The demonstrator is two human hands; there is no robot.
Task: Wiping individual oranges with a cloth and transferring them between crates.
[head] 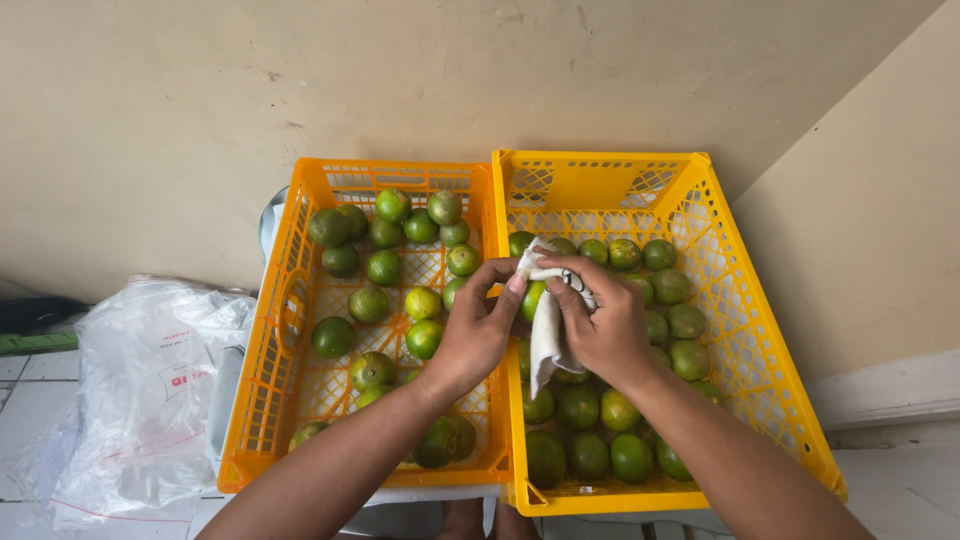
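Only the head view to go on, looking straight down at two yellow crates pushed together against a beige wall [450, 80].

Both hands meet right over the seam between the crates, about dead centre of the picture. The left hand [478, 330] comes in from 7 o'clock, its fingers [500, 275] curled shut around a lime [534, 298], thumb on the top edge of a white cloth [548, 335]. The right hand [600, 325] comes in from 5 o'clock with its fingers [565, 300] closed on the same cloth, pressing it onto the lime. So the lime is sandwiched between both hands, mostly hidden; I only see a sliver of green. The loose end of the cloth hangs down toward 6 o'clock, over the fruit in the right crate.

The left crate [262, 390], at 9 o'clock from the hands, has limes scattered with plenty of mesh floor showing, mostly bunched at its far end around 11 o'clock. The right crate [770, 380], at 3 o'clock, is packed tighter, with limes running along its right side and near end.

Further out at 8 o'clock, a crumpled clear plastic bag [150, 390] lies on the tiled floor [900, 490], just beside the left crate.
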